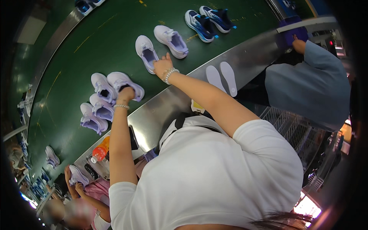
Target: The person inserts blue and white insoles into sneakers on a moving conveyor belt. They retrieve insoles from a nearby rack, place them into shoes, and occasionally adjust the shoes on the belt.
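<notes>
My left hand (127,93) reaches into the opening of a pale lavender sneaker (118,78), with its fingertips hidden inside and the hand closed on the shoe. Beside it, more lavender sneakers (93,122) stand close together on the green belt. Farther right, my right hand (164,66) is at the heel of another lavender sneaker (144,46), its fingers curled at the collar. The matching lavender sneaker (168,35) stands just right of that one, apart from the hand.
Two white insoles (222,78) lie on the metal ledge (149,119) along the belt (73,57). Navy-and-white sneakers (199,26) stand farther right. An orange bottle (100,149) is at lower left, near a co-worker holding a sneaker (78,175). Another person's sleeve (326,63) is at right.
</notes>
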The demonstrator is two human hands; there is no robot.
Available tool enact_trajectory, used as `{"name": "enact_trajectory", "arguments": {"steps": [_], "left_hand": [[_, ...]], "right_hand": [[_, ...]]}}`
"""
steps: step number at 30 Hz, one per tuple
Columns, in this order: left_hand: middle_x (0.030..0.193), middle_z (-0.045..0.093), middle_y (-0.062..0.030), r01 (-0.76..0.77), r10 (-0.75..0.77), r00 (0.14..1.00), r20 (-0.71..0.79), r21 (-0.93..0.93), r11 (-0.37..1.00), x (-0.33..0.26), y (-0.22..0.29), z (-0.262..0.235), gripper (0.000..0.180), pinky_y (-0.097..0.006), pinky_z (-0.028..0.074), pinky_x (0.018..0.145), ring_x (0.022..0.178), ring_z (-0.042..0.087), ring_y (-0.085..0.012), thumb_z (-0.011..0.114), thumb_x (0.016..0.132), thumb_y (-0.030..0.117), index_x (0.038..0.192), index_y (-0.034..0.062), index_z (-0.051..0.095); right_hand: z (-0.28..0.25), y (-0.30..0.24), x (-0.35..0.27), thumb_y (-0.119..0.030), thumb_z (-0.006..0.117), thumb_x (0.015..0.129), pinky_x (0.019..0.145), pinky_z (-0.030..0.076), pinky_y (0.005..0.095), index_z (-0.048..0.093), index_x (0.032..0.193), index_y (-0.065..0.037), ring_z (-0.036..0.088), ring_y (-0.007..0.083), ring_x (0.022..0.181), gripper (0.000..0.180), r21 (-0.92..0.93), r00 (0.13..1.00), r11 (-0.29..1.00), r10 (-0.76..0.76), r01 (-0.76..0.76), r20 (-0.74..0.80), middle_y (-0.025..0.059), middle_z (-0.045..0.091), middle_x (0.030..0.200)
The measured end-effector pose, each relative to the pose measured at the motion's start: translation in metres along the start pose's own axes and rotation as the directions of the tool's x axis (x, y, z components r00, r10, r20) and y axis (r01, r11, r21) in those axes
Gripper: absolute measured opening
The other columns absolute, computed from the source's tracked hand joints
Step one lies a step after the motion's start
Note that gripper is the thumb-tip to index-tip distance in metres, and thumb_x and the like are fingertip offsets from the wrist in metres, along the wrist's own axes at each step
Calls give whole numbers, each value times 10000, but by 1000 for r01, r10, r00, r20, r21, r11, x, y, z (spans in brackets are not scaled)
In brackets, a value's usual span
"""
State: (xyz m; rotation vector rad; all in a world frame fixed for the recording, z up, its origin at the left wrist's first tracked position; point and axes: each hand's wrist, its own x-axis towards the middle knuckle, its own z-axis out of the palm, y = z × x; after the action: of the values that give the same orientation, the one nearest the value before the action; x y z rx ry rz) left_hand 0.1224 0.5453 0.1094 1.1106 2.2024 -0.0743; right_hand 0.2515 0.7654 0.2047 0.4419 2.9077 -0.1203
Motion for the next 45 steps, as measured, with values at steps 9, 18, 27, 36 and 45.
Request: {"name": "enact_trajectory", "arguments": {"steps": [9, 18, 27, 36, 45], "left_hand": [[1008, 573, -209, -108, 49, 966, -255, -221, 969, -42, 133, -95, 441, -422, 443, 783, 937, 549, -354, 574, 789, 237, 1171, 47, 462], [832, 608, -202, -385, 199, 862, -466, -348, 855, 37, 173, -16, 412, -386, 471, 678, 773, 586, -364, 560, 821, 250, 1154, 27, 466], [955, 590, -65, -46, -89, 996, -20, -952, -303, -58, 263, -55, 287, -306, 481, 722, 860, 572, -163, 531, 862, 208, 1070, 11, 516], [1024, 541, -59, -152, -271, 961, -55, -923, -353, -43, 244, -45, 359, -293, 462, 734, 858, 546, -134, 540, 856, 216, 1167, 64, 446], [1273, 412, -200, -440, -330, 586, -740, -633, 637, 63, 180, -31, 606, -370, 394, 901, 1127, 449, -306, 630, 773, 206, 1276, 7, 357]], "right_hand": [[23, 156, -189, -417, 675, 658, 861, 363, 419, 486, 1127, -42, 457, 290, 1061, 630, 91, 690, 686, 703, -722, 173, 130, 505, 1112], [55, 169, -194, -176, 695, 692, 719, 435, 389, 469, 923, -59, 597, 294, 776, 344, 430, 770, 667, 627, -609, 117, 130, 609, 800], [-61, 101, -149, -90, 624, 769, 617, 400, 234, 454, 976, -78, 511, 95, 673, 269, 941, 952, 155, 97, -301, 289, 34, 550, 722], [-85, 81, -146, -278, 660, 680, 761, 404, 364, 499, 1006, -111, 553, 270, 852, 400, 306, 985, 944, -155, 122, 83, 116, 600, 833], [-110, 100, -84, -168, 590, 700, 618, 492, 396, 592, 921, -50, 606, 313, 679, 250, -33, 948, 955, -288, 295, 137, 156, 582, 839]]}}
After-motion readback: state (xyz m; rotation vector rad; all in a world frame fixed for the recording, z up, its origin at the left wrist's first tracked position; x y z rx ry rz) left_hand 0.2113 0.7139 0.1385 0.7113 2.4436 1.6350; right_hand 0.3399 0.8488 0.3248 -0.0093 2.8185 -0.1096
